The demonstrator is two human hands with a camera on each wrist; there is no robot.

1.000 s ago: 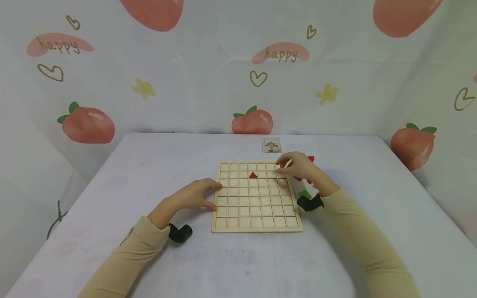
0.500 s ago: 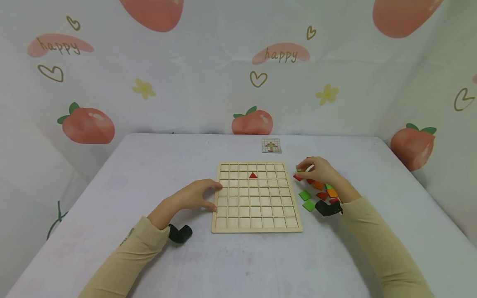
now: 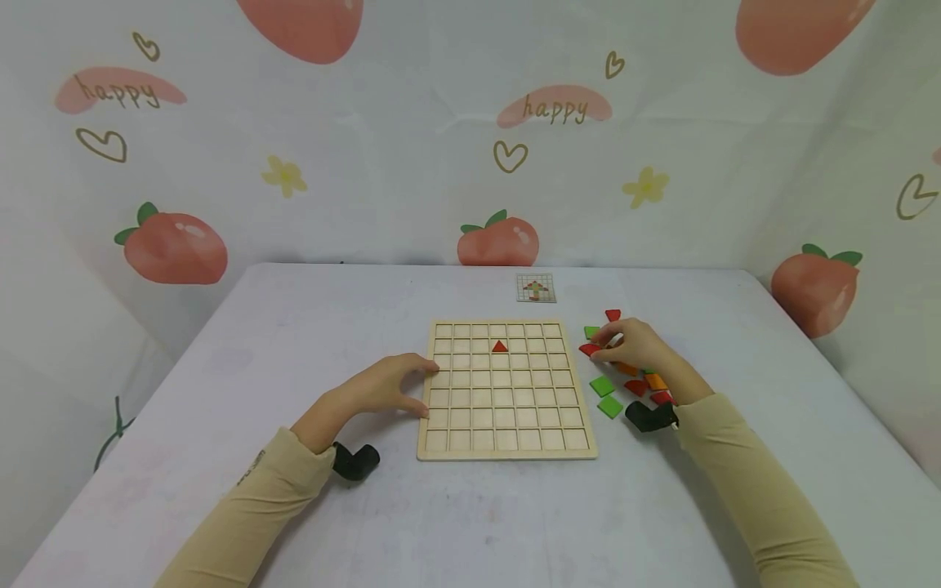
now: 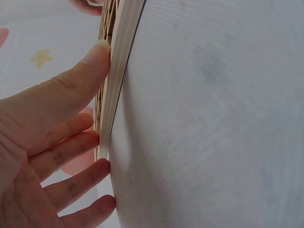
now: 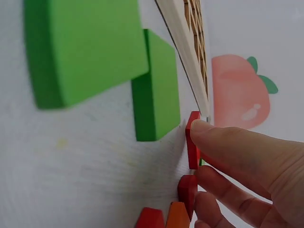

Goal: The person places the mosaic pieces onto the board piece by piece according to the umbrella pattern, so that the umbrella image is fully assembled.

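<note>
- I see a white cloth hanging behind the table, with creases across it.
- Three peaches with green leaves show on it, and I make out others cut off at the picture's top.
- I read "happy" twice, each on a pink patch.
- I also see gold outlined hearts and two yellow flowers.
- A green cord hangs by the table's left side.

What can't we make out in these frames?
Orange piece, head view: partly covered by the right hand.
Pattern card, head view: fine detail too small.
Pinched red piece, right wrist view: partly covered by the same hand.
Nearest green piece, right wrist view: cut off by top edge.
</note>
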